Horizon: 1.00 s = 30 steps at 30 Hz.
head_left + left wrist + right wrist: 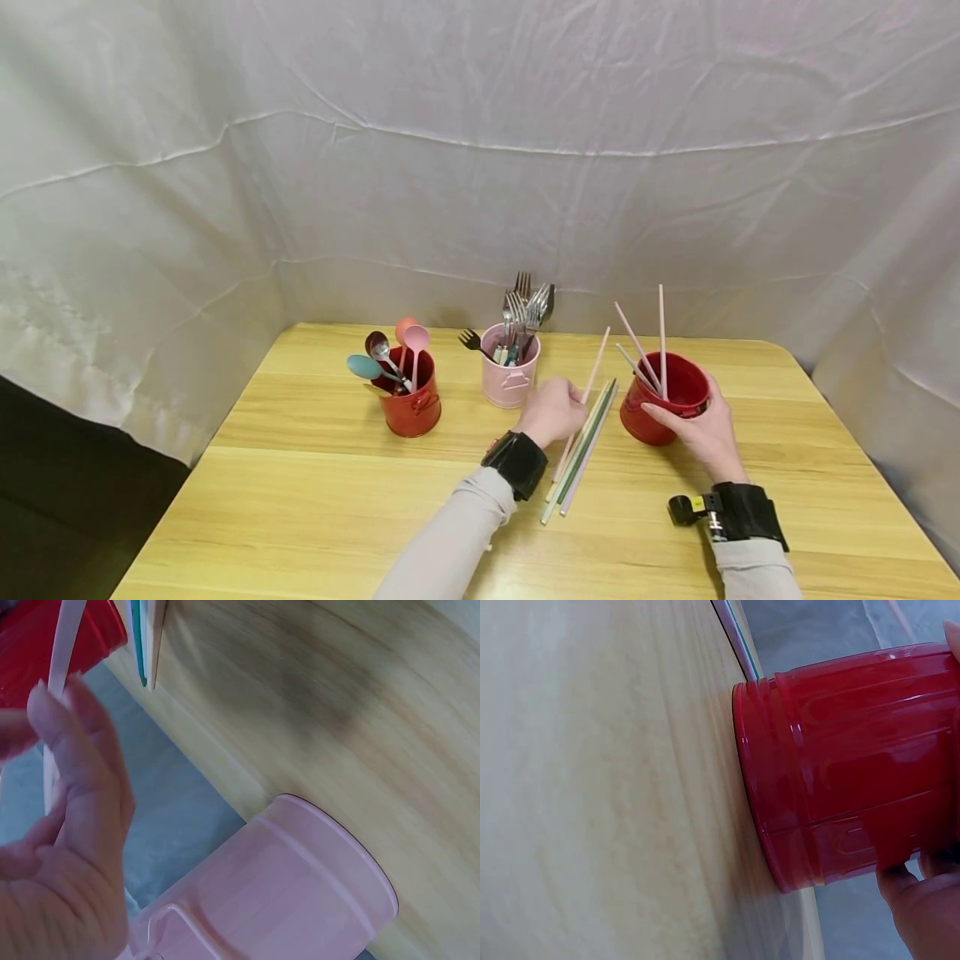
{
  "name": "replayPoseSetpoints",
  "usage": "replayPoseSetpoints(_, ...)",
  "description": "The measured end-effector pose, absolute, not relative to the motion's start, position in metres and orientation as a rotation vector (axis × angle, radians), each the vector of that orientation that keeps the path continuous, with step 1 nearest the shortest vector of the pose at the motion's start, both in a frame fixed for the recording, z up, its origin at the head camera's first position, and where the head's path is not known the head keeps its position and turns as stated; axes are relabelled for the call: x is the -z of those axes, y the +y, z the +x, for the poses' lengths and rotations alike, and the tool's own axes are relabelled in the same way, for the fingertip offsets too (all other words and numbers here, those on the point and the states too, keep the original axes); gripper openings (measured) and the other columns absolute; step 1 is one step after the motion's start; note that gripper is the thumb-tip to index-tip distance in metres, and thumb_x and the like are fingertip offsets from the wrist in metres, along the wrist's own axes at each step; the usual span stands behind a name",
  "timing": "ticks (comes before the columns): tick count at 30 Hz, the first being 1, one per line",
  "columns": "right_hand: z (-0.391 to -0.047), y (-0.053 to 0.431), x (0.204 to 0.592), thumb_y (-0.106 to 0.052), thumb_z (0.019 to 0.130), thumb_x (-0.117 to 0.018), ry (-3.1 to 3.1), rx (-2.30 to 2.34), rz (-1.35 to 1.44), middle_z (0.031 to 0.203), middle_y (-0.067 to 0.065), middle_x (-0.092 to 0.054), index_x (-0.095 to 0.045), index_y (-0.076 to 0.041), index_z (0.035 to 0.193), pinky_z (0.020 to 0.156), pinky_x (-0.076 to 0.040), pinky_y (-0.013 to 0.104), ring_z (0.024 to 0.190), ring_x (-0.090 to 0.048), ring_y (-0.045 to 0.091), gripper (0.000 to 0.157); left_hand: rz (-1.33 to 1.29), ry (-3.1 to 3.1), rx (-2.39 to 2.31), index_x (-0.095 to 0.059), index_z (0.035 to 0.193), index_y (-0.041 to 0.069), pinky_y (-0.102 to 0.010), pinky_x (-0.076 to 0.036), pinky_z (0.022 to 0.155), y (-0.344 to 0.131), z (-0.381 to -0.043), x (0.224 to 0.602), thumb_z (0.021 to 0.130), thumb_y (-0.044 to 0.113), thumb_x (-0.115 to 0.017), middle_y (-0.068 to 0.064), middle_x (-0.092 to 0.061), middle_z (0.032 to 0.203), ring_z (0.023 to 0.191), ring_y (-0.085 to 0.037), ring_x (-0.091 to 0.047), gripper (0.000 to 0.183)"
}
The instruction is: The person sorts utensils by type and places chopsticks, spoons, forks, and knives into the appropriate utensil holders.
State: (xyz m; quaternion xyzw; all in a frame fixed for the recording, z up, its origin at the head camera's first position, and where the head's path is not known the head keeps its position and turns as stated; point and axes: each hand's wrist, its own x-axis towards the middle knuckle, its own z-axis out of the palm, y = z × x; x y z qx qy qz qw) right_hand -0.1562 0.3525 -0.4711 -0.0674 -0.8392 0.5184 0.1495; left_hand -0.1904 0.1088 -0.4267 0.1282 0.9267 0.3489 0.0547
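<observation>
My left hand pinches a pale pink chopstick between thumb and fingers; its upper part leans up and to the right. Just right of that hand, several chopsticks in green, cream and lilac lie together on the table. My right hand grips the right red bucket by its side, thumb near the rim. Inside this bucket stand two pink chopsticks and a pale green one. In the right wrist view, fingers touch the bucket wall.
A pink bucket full of forks stands behind my left hand. Further left is another red bucket with several spoons. The wooden table ends at a grey cloth backdrop.
</observation>
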Motion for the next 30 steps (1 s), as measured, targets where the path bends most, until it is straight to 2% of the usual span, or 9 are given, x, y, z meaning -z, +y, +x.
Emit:
replayPoseSetpoints(7,-0.156,0.353,0.472,-0.018,0.081,-0.085,-2.42,-1.492,-0.189,0.148,0.016,-0.048,-0.032,-0.01,0.155,0.089,-0.039,0.008,0.124,-0.044,0.015,0.091,0.402,2.793,-1.464,-0.07,0.097,0.01,-0.015,-0.045,0.066,0.112,-0.192,0.423,0.088,0.014,-0.066,0.001,-0.072,0.086,0.069,-0.003,-0.059,0.01)
replayPoseSetpoints(14,-0.157,0.355,0.471,-0.02,0.082,-0.084,-2.447,-1.478,-0.196,0.15,0.015,-0.047,-0.03,-0.012,0.156,0.088,-0.039,0.007,0.127,-0.043,0.017,0.092,0.478,2.722,-1.816,-0.07,0.105,0.007,-0.012,-0.052,0.067,0.117,-0.191,0.414,0.092,0.013,-0.066,-0.006,-0.076,0.097,0.076,-0.008,-0.072,0.015)
replayPoseSetpoints(19,-0.157,0.355,0.472,-0.019,0.081,-0.085,-2.438,-1.473,-0.194,0.149,0.015,-0.048,-0.031,-0.012,0.156,0.088,-0.039,0.006,0.126,-0.044,0.017,0.092,0.548,2.655,-1.978,-0.07,0.106,0.01,-0.011,-0.054,0.067,0.122,-0.186,0.405,0.093,0.014,-0.067,-0.006,-0.076,0.099,0.08,-0.009,-0.073,0.014)
replayPoseSetpoints(30,-0.157,0.354,0.47,-0.02,0.082,-0.084,-2.431,-1.492,-0.2,0.15,0.015,-0.047,-0.03,-0.013,0.156,0.088,-0.039,0.006,0.127,-0.044,0.02,0.092,0.776,2.402,-2.308,-0.065,0.107,0.001,-0.016,-0.059,0.074,0.134,-0.178,0.391,0.094,0.007,-0.066,-0.016,-0.073,0.103,0.088,-0.017,-0.075,0.014)
